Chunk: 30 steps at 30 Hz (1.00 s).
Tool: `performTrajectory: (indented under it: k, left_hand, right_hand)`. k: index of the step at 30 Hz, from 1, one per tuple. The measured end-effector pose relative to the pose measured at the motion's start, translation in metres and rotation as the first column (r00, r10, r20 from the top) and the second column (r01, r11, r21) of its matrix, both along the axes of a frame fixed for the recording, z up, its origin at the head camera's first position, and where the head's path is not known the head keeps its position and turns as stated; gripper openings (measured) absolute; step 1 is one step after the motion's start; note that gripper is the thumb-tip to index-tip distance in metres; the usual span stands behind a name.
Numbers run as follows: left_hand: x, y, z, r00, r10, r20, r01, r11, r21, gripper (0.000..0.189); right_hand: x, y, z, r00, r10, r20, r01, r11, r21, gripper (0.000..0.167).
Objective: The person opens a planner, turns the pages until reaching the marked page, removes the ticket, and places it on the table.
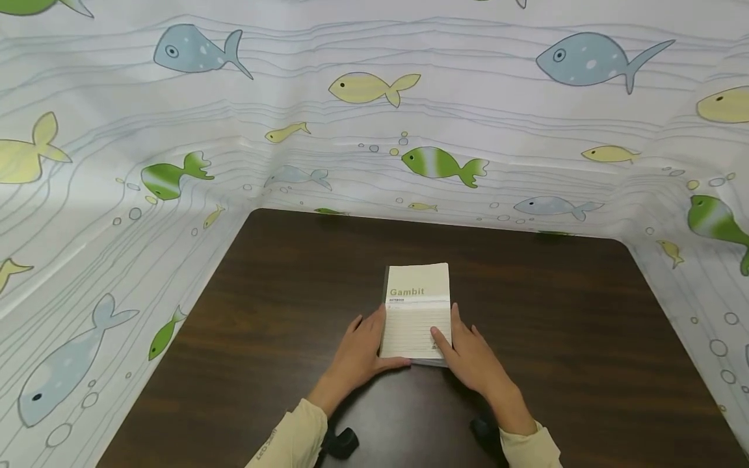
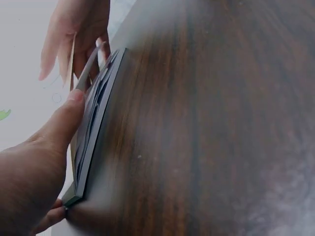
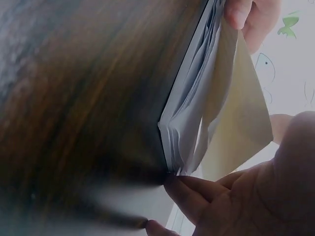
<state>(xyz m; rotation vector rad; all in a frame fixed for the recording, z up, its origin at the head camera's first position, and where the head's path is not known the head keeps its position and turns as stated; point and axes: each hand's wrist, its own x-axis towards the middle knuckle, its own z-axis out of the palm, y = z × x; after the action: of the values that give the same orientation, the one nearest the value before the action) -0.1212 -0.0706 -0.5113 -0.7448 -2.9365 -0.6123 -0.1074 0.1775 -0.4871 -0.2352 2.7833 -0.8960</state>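
Note:
A cream notebook [image 1: 417, 328] printed "Gambit" lies on the dark wooden table with a dark spine at its left. My left hand [image 1: 361, 351] holds its lower left corner, fingers along the spine and thumb across the bottom edge. On the other side my right hand [image 1: 475, 357] grips the right edge, its thumb over the lower right of the cover. Seen from the right wrist, the cream cover [image 3: 241, 113] stands away from the loosely fanned, wavy pages [image 3: 194, 113]. The left wrist view shows the left thumb [image 2: 74, 105] against the bottom page edges.
The brown tabletop [image 1: 281, 273] spreads around the notebook. White sheeting [image 1: 468, 117] with printed fish rises behind it and along both sides. Black wrist devices [image 1: 341, 443] sit under the cream sleeves [image 1: 292, 435].

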Motion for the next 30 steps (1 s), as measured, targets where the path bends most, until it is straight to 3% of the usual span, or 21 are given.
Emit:
performTrajectory:
  k: [8,14,23,27,30]
  left_hand:
    - [-0.001,-0.002,0.0,0.999,0.004,0.048,-0.01,0.994,0.108,0.114]
    - [-0.006,-0.006,0.002,0.995,0.042,0.088,-0.06,0.975,0.213,0.114]
    - [-0.008,-0.013,0.004,0.99,0.082,0.113,-0.103,0.976,0.191,0.109]
    - [-0.004,-0.003,0.005,0.994,0.082,0.075,-0.094,0.98,0.175,0.116]
    - [-0.002,0.008,0.008,0.998,0.052,0.019,-0.055,0.987,0.15,0.12]
  right_hand:
    - [-0.002,0.004,-0.006,0.999,-0.018,-0.05,0.016,0.999,-0.029,0.077]
    - [0.0,0.007,-0.008,0.996,-0.012,-0.092,0.008,0.999,-0.047,0.065]
    - [0.0,0.008,-0.007,0.996,0.016,-0.09,-0.019,1.0,-0.025,0.062]
    - [0.001,0.007,-0.008,0.994,0.027,-0.108,-0.029,0.999,-0.018,0.06]
    - [0.001,0.005,-0.009,0.992,0.035,-0.119,-0.038,0.999,-0.031,0.058]
